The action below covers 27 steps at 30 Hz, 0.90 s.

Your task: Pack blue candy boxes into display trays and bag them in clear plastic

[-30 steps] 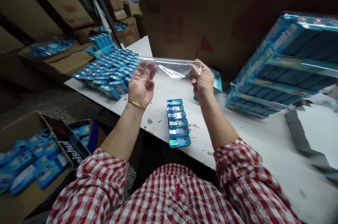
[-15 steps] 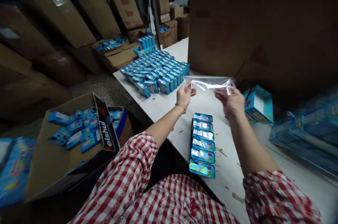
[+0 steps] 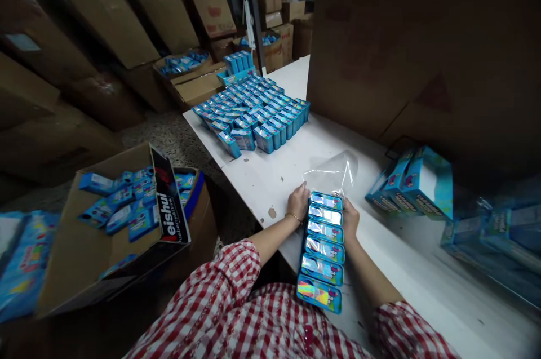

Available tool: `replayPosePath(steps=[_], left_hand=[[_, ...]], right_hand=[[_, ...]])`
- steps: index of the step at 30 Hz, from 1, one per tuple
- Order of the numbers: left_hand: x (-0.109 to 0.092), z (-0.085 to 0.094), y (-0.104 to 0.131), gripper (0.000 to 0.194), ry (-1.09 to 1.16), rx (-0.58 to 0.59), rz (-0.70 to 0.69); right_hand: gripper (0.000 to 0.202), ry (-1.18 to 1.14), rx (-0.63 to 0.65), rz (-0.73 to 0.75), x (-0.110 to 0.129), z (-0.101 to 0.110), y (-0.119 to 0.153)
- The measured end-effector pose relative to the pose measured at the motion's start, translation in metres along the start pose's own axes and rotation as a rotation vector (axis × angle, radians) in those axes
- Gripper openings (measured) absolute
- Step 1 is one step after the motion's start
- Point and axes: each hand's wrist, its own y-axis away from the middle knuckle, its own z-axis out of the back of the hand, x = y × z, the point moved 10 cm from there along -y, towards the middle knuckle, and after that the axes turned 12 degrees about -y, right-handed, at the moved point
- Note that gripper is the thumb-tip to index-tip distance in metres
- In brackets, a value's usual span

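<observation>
A row of several small blue boxes (image 3: 324, 249) with shiny tops runs along the table edge in front of me. At its far end a clear plastic bag (image 3: 332, 173) stretches away over the table, its near edge at the farthest box. My left hand (image 3: 298, 204) is closed on the bag's left edge, beside that box. On the other side my right hand (image 3: 350, 221) grips the bag's right edge, its fingers partly hidden behind the row. Whether the end box is inside the bag's mouth, I cannot tell.
Many blue boxes (image 3: 266, 114) stand packed together on the white table (image 3: 270, 178). Blue display cartons (image 3: 426, 181) lie at the right, below a large brown carton (image 3: 406, 49). An open cardboard box (image 3: 63, 246) with blue packs stands at the left.
Both hands have come down and toward me with the plastic bag, from above the table to the row's far end. The row has shifted slightly nearer to me.
</observation>
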Motion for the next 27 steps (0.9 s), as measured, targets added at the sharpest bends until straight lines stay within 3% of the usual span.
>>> replayPosePath(steps=[5,11,14,17,22,25,27], left_hand=[[0.012,0.002,0.006,0.033,-0.089,-0.003,0.068],[0.016,0.013,0.028,0.036,-0.296,0.137,0.02],[0.015,0.022,0.041,0.054,-0.523,0.237,-0.005],[0.008,0.031,0.048,0.063,-0.742,0.271,-0.056],[-0.032,0.039,0.045,0.03,-0.812,0.124,-0.333],[-0.048,0.042,0.039,0.024,-0.771,0.082,-0.42],[-0.049,0.045,0.031,0.021,-0.739,0.092,-0.379]], right_hand=[[0.049,-0.014,-0.184,-0.152,-0.007,0.007,0.013],[0.048,-0.039,-0.07,-0.318,-0.012,0.004,0.045],[0.046,0.088,-0.028,-0.339,-0.003,0.012,0.058],[0.046,0.396,0.029,-0.253,0.018,0.021,0.058],[0.029,0.76,0.206,0.163,0.071,0.006,0.041],[0.026,0.808,0.346,0.197,0.082,-0.007,0.029],[0.025,0.837,0.412,0.14,0.083,-0.012,0.017]])
